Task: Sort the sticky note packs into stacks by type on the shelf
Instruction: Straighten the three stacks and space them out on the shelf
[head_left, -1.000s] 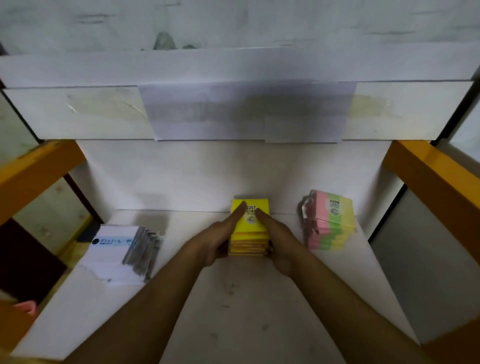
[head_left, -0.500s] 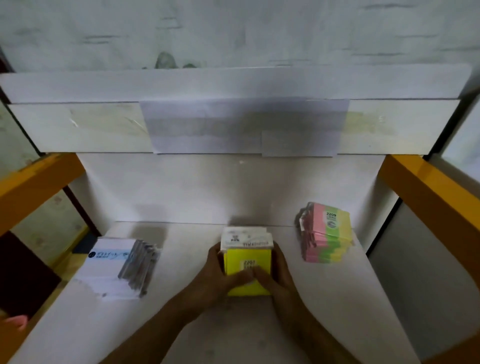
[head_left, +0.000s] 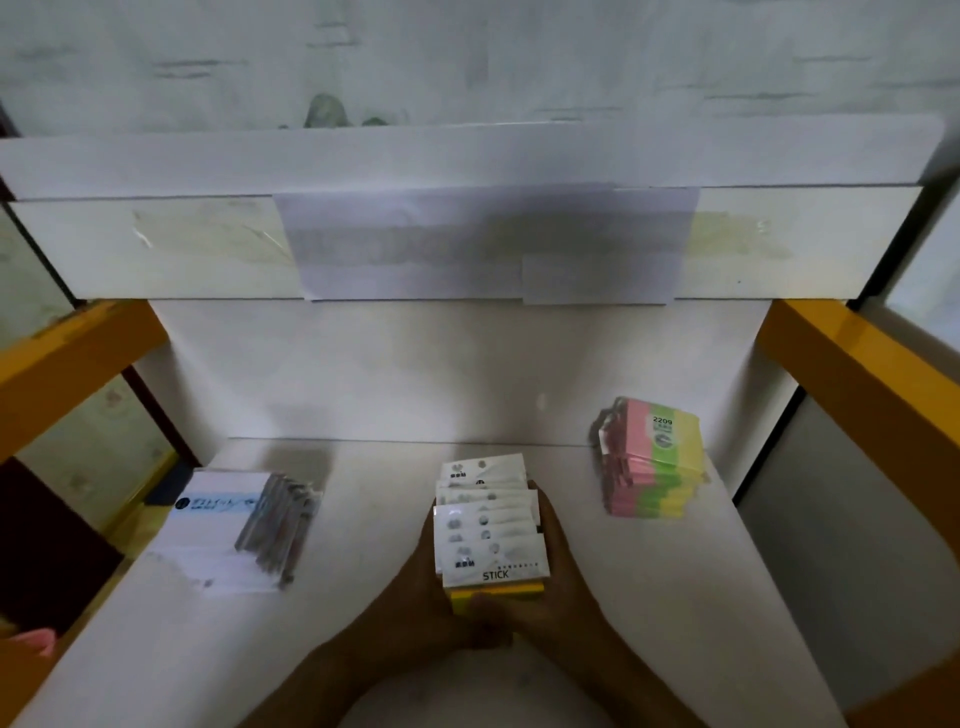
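Packs gripped by both hands, tipped mid-shelf; left stack, right stack apparently sorted.

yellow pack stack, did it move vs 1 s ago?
Yes. The yellow pack stack, held by the left hand and right hand, came toward the shelf's front edge, away from the back wall, and tipped over.

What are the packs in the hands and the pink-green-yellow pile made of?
The yellow packs, gripped by the left hand and right hand, look like paper pads with white printed card headers; a faint shine hints at clear plastic wrap, though that's unsure. The striped stack looks like matte pastel paper, layered at its edges, with crinkly wrap on its left side.
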